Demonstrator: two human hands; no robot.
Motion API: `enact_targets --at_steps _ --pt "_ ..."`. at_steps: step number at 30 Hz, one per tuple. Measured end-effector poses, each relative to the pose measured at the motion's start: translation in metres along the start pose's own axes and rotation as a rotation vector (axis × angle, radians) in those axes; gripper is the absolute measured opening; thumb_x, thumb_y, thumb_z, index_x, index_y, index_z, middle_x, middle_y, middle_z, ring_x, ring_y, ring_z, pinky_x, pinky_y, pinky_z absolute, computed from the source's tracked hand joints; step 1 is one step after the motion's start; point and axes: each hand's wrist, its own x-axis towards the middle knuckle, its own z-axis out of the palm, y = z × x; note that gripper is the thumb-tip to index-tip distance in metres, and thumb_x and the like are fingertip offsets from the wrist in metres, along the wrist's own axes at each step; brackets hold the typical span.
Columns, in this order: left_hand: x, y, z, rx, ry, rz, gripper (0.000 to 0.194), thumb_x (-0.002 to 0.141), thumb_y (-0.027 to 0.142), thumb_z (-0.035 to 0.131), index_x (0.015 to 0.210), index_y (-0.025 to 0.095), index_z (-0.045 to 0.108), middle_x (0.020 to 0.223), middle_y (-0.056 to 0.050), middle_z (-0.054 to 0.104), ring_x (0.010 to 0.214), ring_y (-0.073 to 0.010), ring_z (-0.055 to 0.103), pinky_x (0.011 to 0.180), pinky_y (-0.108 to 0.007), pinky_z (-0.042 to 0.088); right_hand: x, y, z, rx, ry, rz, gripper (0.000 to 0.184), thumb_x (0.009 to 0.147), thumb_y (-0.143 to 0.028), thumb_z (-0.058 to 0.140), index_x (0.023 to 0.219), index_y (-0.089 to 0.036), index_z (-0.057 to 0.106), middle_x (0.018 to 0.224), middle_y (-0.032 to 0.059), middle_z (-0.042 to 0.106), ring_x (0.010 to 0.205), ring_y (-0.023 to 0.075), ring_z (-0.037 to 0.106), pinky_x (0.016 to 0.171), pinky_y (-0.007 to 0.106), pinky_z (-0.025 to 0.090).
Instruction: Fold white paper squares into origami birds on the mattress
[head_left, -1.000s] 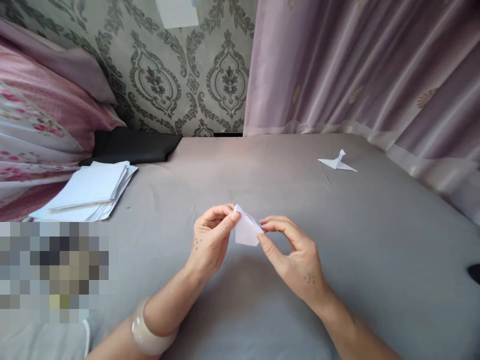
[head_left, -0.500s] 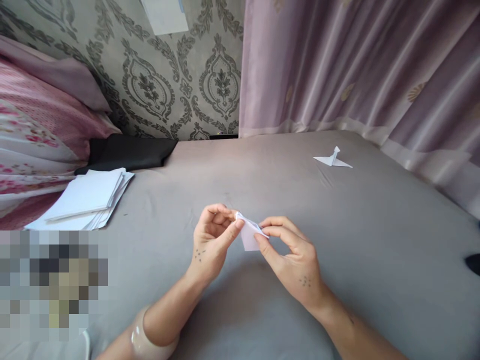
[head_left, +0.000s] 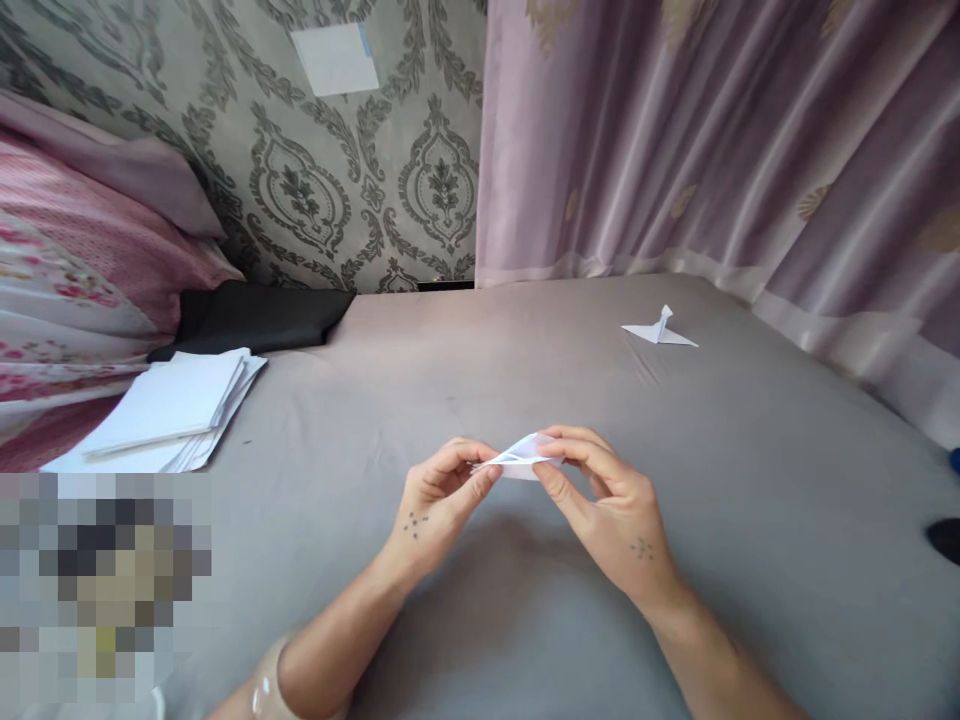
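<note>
Head view: the left hand [head_left: 439, 505] and the right hand [head_left: 611, 510] meet above the grey bed sheet [head_left: 525, 380], each grip pinched narrow on one end of a small folded white paper [head_left: 517, 458]. The left thumb and forefinger nip its left tip; the right fingers [head_left: 570, 445] close over its right end. The paper is held flat, edge-on to the camera, just clear of the sheet.

To fold it well, I judge the layers should be kept aligned at the tips and the crease pressed firmly between the fingertips.

Farther out, a finished folded paper bird [head_left: 660, 330] sits on the sheet to the far right. A stack of white sheets [head_left: 169, 405] lies at the left, beside a black cloth [head_left: 255, 315]. A patterned wall [head_left: 360, 190] and pink curtain [head_left: 712, 140] stand behind. No writing or brand can be read anywhere.
</note>
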Motion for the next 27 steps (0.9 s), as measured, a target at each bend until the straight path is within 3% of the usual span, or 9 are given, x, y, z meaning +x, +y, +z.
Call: enact_targets --at_steps 5,10,19,20,24,27 --pt "0.0 -0.011 0.003 -0.085 -0.003 0.099 0.014 0.083 0.023 0.068 0.095 0.02 0.062 0.085 -0.001 0.061 0.079 -0.0123 0.057 0.07 -0.023 0.047 0.001 0.001 -0.003 0.064 0.017 0.089 0.004 0.084 -0.027 0.066 0.086 -0.024 0.068 0.094 0.0024 0.069 0.087 0.016 0.066 0.081 0.028 0.056" --pt "-0.003 -0.015 0.0 0.131 -0.102 0.261 0.011 0.088 0.017 0.061 0.098 0.021 0.064 0.091 -0.003 0.063 0.087 -0.0143 0.059 0.082 -0.027 0.048 0.003 -0.003 -0.005 -0.009 -0.07 0.042 0.006 0.087 -0.024 0.062 0.084 -0.024 0.067 0.089 0.0004 0.069 0.085 0.0145 0.065 0.077 0.025 0.054" --pt "-0.002 -0.005 0.0 0.06 -0.129 0.177 0.007 0.083 0.02 0.068 0.079 0.016 0.065 0.081 -0.004 0.063 0.08 -0.014 0.059 0.076 -0.026 0.048 0.0 -0.002 -0.005 -0.02 -0.163 0.026 0.004 0.088 -0.024 0.061 0.087 -0.025 0.065 0.089 -0.0012 0.069 0.083 0.0127 0.066 0.077 0.024 0.053" --pt "-0.003 -0.005 0.002 0.036 -0.113 0.161 0.008 0.082 0.02 0.068 0.077 0.015 0.065 0.08 -0.004 0.063 0.079 -0.0137 0.059 0.075 -0.026 0.048 -0.001 -0.001 -0.004 0.002 -0.142 0.053 0.006 0.087 -0.025 0.062 0.093 -0.026 0.065 0.089 -0.0009 0.07 0.083 0.013 0.066 0.077 0.025 0.054" --pt "-0.004 -0.006 0.008 -0.108 0.061 0.073 0.014 0.081 0.024 0.07 0.073 0.015 0.063 0.077 -0.002 0.061 0.071 -0.0116 0.056 0.064 -0.022 0.046 -0.004 -0.001 0.002 0.121 -0.044 0.172 0.046 0.082 -0.03 0.068 0.125 -0.025 0.051 0.101 0.0043 0.071 0.09 0.0169 0.068 0.082 0.031 0.057" --pt "-0.005 -0.005 0.01 -0.173 0.151 0.032 0.018 0.079 0.028 0.072 0.072 0.015 0.061 0.079 -0.002 0.061 0.069 -0.0111 0.056 0.06 -0.021 0.046 -0.004 -0.003 0.005 0.137 -0.116 0.218 0.035 0.082 -0.032 0.068 0.115 -0.022 0.059 0.104 0.0063 0.071 0.094 0.0185 0.068 0.084 0.032 0.057"
